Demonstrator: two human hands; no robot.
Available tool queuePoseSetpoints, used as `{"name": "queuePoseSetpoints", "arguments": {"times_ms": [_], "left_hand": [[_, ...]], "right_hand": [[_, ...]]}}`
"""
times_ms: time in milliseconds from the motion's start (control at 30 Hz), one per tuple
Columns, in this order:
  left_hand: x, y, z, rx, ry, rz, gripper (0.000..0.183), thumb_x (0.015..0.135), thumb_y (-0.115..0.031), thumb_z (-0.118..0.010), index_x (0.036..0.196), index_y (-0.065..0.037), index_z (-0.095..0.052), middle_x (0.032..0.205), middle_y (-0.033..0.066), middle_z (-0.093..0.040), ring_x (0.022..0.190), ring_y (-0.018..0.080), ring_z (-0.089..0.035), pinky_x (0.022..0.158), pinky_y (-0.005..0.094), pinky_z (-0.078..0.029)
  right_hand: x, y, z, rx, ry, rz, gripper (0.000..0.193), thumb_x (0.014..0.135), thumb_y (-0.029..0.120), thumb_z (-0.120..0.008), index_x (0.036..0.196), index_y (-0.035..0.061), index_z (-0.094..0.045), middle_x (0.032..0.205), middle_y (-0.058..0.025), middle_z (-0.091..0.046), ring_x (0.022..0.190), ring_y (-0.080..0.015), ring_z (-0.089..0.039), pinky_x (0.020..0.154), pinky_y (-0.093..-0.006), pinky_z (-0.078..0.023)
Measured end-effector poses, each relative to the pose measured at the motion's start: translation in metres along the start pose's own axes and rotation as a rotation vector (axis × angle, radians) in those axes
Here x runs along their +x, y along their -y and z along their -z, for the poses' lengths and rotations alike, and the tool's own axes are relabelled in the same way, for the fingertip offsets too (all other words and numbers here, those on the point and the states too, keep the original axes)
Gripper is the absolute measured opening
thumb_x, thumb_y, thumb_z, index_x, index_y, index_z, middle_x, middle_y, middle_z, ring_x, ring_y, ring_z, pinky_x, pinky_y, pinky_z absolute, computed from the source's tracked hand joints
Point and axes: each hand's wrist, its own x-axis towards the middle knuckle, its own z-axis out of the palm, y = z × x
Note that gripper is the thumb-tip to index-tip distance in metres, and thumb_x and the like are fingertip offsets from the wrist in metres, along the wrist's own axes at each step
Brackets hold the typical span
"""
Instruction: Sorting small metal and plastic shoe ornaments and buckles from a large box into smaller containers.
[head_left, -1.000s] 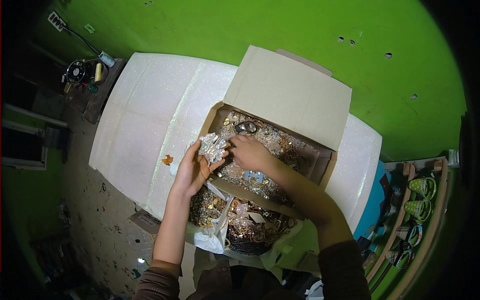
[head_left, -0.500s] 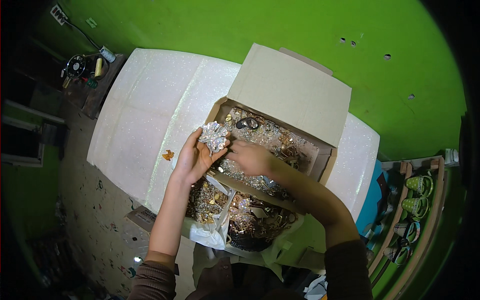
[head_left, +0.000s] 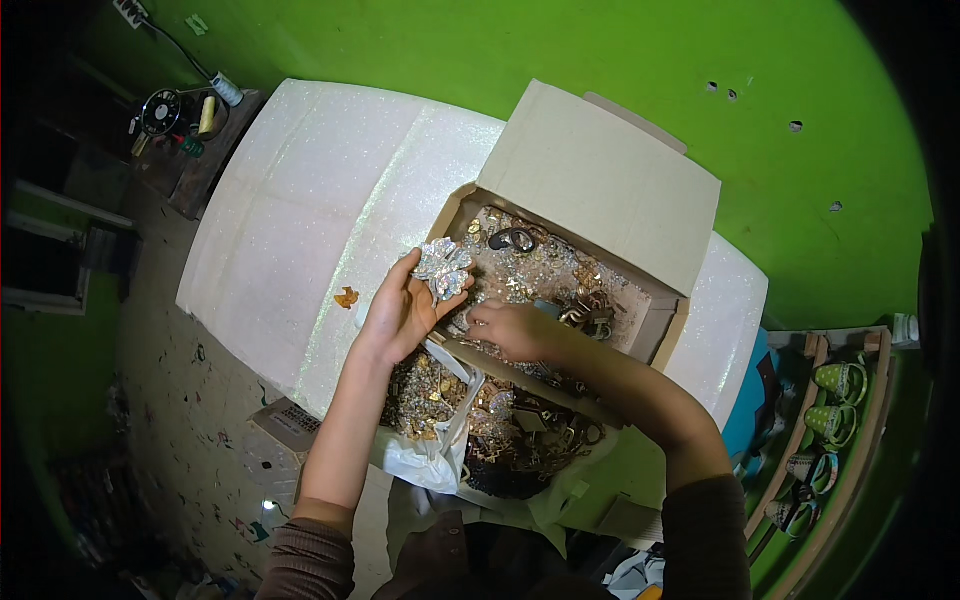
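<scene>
Two bare hands are occupying the centre. The left hand (head_left: 398,318) is holding one silvery, petal-edged ornament (head_left: 443,268) above the left edge of one open cardboard box (head_left: 600,180), its grip pinching the piece between thumb and fingers (whether a single layer or several stacked, one cannot tell). The right hand (head_left: 515,332) is resting inside the box, fingers curling toward uncounted loose trinkets (head_left: 545,275); its own back is hiding the fingertips, so what that grip is pinching, if anything, is remaining unclear. One black ring-shaped piece (head_left: 512,240) is lying farther back. One orange-gold piece (head_left: 346,298) is lying alone on the white counter (head_left: 270,200). One white plastic bag (head_left: 425,465) is spreading along the box's near side, its darker contents blurring together. Four shoes (head_left: 832,425) are standing on a wooden rack (head_left: 868,430), which the dark fisheye rim is partly cutting off.
</scene>
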Motion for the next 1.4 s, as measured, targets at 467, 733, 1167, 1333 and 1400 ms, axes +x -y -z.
{"name": "queuePoseSetpoints", "arguments": {"times_ms": [467,733,1167,1333,1400], "left_hand": [[0.007,0.000,-0.001,0.008,-0.036,0.017,0.045,0.092,-0.033,-0.027,0.118,0.000,-0.041,0.111,0.0177,-0.053,0.100,0.0260,-0.053,0.089,0.0371,-0.043],[0.006,0.002,0.001,0.065,-0.029,0.007,0.042,0.092,-0.032,-0.028,0.119,-0.002,-0.040,0.113,0.0163,-0.052,0.101,0.0262,-0.053,0.088,0.0375,-0.043],[0.009,0.005,-0.005,0.047,-0.058,0.026,0.041,0.092,-0.032,-0.028,0.118,-0.002,-0.040,0.110,0.0164,-0.053,0.099,0.0263,-0.054,0.087,0.0372,-0.044],[0.010,0.008,-0.012,0.033,-0.063,0.048,0.042,0.092,-0.033,-0.029,0.116,-0.002,-0.041,0.110,0.0170,-0.054,0.097,0.0258,-0.055,0.085,0.0371,-0.045],[0.010,0.010,-0.014,0.017,-0.055,0.066,0.042,0.092,-0.034,-0.029,0.116,-0.002,-0.041,0.110,0.0169,-0.054,0.097,0.0256,-0.055,0.085,0.0370,-0.045]], "right_hand": [[0.025,0.002,-0.005,-0.179,-0.002,-0.105,0.025,0.075,0.012,-0.051,0.100,0.0138,-0.057,0.093,-0.0075,-0.055,0.092,-0.0234,-0.053,0.078,-0.0363,-0.045],[-0.024,0.002,-0.003,-0.090,0.082,0.113,0.045,0.067,0.012,-0.056,0.111,0.0068,-0.050,0.106,-0.0075,-0.048,0.101,-0.0231,-0.047,0.082,-0.0318,-0.043],[-0.035,0.002,-0.001,-0.154,0.076,0.110,0.019,0.073,0.013,-0.049,0.091,0.0100,-0.052,0.090,-0.0081,-0.050,0.093,-0.0236,-0.050,0.068,-0.0326,-0.048],[-0.043,-0.012,-0.008,0.053,-0.052,-0.013,0.021,0.068,0.007,-0.055,0.089,0.0086,-0.055,0.086,-0.0103,-0.054,0.078,-0.0259,-0.057,0.066,-0.0317,-0.047],[-0.050,-0.015,0.005,0.268,-0.132,-0.049,0.021,0.067,0.007,-0.058,0.088,0.0070,-0.056,0.083,-0.0093,-0.055,0.075,-0.0236,-0.057,0.065,-0.0306,-0.046]]}}
